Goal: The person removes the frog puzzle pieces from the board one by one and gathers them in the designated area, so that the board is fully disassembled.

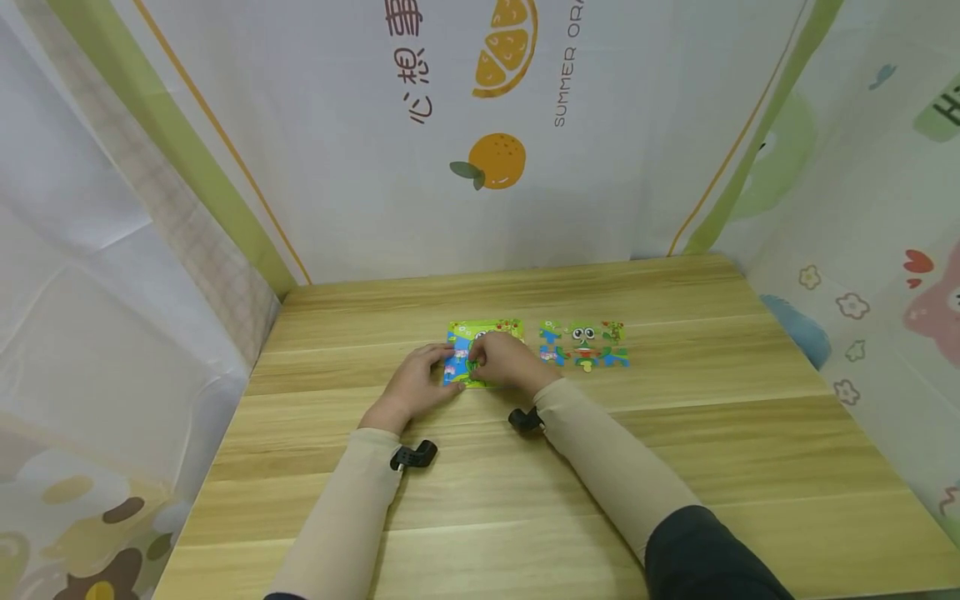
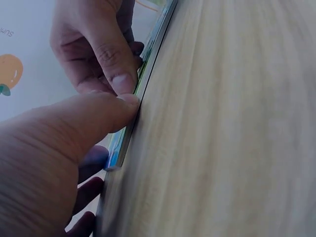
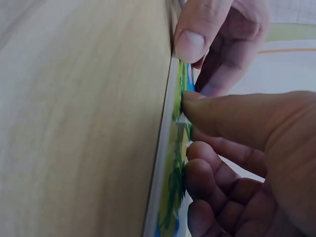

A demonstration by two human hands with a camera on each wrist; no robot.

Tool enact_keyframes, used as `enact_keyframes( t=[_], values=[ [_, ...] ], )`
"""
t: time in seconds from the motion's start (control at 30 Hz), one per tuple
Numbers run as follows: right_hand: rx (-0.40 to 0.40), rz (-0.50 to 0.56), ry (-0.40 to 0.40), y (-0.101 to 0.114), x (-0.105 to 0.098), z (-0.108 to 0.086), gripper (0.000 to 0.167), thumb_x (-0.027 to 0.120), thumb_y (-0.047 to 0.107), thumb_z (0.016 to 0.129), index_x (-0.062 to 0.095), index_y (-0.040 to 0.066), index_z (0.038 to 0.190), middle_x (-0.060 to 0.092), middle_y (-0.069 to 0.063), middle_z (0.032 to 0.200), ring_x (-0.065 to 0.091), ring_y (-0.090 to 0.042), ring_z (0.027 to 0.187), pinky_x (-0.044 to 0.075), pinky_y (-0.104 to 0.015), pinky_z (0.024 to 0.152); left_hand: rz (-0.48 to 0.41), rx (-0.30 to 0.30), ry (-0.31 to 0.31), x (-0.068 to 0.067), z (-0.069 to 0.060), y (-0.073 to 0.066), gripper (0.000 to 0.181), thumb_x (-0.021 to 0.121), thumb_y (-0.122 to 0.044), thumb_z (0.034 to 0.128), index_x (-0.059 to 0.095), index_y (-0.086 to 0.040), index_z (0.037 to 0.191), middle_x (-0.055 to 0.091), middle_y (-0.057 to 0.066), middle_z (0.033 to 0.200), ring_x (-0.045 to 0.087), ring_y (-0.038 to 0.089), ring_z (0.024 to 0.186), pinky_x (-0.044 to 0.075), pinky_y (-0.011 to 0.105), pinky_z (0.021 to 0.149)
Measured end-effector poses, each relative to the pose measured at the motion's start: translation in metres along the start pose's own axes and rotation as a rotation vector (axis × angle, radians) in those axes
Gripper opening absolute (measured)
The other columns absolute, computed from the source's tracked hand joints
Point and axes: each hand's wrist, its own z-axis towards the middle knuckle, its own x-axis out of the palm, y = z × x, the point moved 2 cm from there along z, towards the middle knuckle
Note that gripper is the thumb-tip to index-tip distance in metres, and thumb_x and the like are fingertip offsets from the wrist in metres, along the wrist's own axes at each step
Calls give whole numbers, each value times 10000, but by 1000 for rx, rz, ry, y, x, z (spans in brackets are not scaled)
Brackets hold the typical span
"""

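Observation:
A colourful puzzle board point(image 1: 459, 327) with a green big-eyed character lies flat on the wooden table. My left hand point(image 1: 412, 387) holds its left end, thumb on the near edge and fingers round the left side. Over the board's middle, my right hand point(image 1: 510, 362) pinches a small piece between thumb and index finger. In the right wrist view, the edge of this piece point(image 3: 184, 124) stands slightly above the board point(image 3: 168, 168), its other fingers curled; my left thumb point(image 3: 190, 45) presses at the board's edge. The right hand hides much of the picture.
Right of the board, several loose puzzle pieces point(image 1: 583, 334) lie in rows, showing eyes, a mouth and blue and green parts. A white printed curtain point(image 1: 375, 208) hangs behind the table point(image 1: 465, 500), with more cloth at both sides.

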Motion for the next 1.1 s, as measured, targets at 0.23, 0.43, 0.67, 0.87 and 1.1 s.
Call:
enact_keyframes(
  t=[0.23, 0.43, 0.67, 0.87, 1.1],
  values=[
    [45, 44, 31, 0, 1, 4, 237, 838, 216, 919, 735, 105, 1102, 645, 14, 932, 615, -157, 860, 573, -308, 804, -1, -17, 5, -1, 0, -5, 680, 852, -331, 887, 606, -45, 1452, 521, 28, 1564, 423, 315, 1479, 356, 477, 1233],
    [49, 48, 58, 4, -2, 3, 247, 830, 179, 923, 718, 72, 1116, 638, -10, 957, 610, -174, 886, 576, -313, 835, -3, -33, 3, -1, 0, -6, 694, 855, -349, 878, 606, -54, 1455, 523, 23, 1561, 425, 304, 1479, 356, 462, 1234],
    [64, 103, 60, 4, -4, 3, 205, 819, 132, 922, 701, 70, 1078, 629, -37, 953, 595, -184, 855, 568, -282, 767, 1, -34, -4, 1, 1, -4, 698, 852, -365, 877, 607, -58, 1454, 520, 25, 1563, 432, 299, 1476, 371, 454, 1226],
    [50, 86, 45, 3, -5, 3, 114, 755, 117, 967, 705, 80, 1064, 647, -16, 945, 618, -175, 866, 584, -291, 810, 3, -44, -3, 0, 0, -5, 694, 848, -359, 885, 600, -65, 1464, 514, 43, 1568, 429, 310, 1476, 368, 460, 1227],
    [13, 12, 26, 5, -5, 3, 124, 754, 144, 975, 718, 71, 1068, 657, 8, 933, 624, -151, 860, 585, -279, 832, 7, -50, -2, 0, -1, -7, 701, 845, -367, 889, 594, -67, 1471, 508, 48, 1573, 422, 314, 1480, 355, 462, 1234]
  ],
)
